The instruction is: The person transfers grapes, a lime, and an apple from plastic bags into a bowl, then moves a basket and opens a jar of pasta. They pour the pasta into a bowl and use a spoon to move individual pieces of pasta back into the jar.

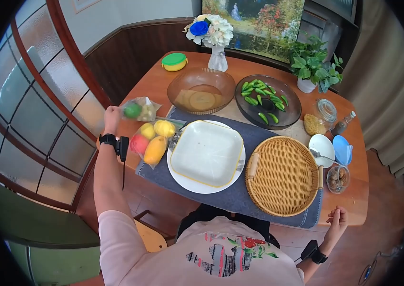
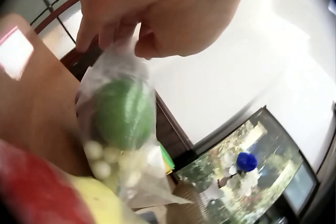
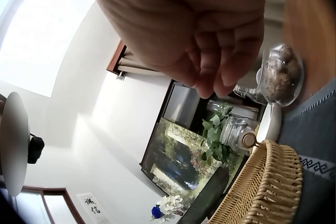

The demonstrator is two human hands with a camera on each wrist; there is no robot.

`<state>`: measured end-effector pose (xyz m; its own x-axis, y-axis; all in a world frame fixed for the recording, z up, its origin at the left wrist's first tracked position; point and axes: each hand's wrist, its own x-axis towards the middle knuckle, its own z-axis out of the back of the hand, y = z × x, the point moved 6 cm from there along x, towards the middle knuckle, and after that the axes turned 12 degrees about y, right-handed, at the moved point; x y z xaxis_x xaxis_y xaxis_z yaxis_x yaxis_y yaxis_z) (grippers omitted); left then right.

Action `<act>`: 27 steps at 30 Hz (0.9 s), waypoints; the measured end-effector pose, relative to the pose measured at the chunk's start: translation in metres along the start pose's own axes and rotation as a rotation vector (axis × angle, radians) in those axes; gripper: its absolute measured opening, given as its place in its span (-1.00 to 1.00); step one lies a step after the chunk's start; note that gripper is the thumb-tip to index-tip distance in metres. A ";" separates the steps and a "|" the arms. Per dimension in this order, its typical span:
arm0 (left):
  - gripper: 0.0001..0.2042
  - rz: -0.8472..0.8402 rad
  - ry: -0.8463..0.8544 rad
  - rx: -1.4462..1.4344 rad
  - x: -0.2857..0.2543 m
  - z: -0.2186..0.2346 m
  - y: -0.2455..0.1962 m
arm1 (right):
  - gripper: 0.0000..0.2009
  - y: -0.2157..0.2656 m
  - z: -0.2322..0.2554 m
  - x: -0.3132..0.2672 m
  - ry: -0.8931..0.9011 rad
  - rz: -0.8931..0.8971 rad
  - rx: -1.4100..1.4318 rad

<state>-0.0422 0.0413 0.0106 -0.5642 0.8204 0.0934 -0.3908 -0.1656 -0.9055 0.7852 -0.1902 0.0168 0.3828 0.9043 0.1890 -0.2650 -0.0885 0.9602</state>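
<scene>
My left hand (image 1: 112,119) pinches the top of a clear bag (image 1: 148,110) at the table's left edge; a green round fruit (image 2: 124,115) and pale small round pieces (image 2: 101,162) show inside it. Just below lies a second clear bag with yellow fruits (image 1: 155,150) and a red one (image 1: 139,143). Near the table's front right edge, my right hand (image 1: 337,220) is held with loosely bent fingers and nothing in it; the right wrist view shows its palm (image 3: 184,29) near a glass jar of brown pieces (image 3: 283,77).
A white square dish (image 1: 206,152) stands on a white plate, left of a wicker tray (image 1: 283,175). Behind are an amber bowl (image 1: 201,90) and a dark bowl of green peppers (image 1: 268,101). Jars, small bowls, a plant (image 1: 314,64) and a flower vase (image 1: 217,58) stand around.
</scene>
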 end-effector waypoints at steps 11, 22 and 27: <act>-0.67 -0.526 0.197 0.818 -0.076 -0.086 -0.100 | -0.90 0.013 -0.034 0.021 0.139 0.028 -0.009; -0.83 -0.471 -0.115 0.498 0.017 -0.040 -0.050 | -0.88 0.025 0.009 -0.017 -0.044 0.003 -0.060; -0.81 -0.603 -0.192 0.152 -0.013 0.027 -0.140 | -0.88 0.039 -0.017 0.000 0.017 0.067 0.027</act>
<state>0.0002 0.0391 0.1472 -0.3281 0.6837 0.6518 -0.7700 0.2062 -0.6039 0.7600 -0.1865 0.0508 0.3497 0.9031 0.2493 -0.2653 -0.1597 0.9508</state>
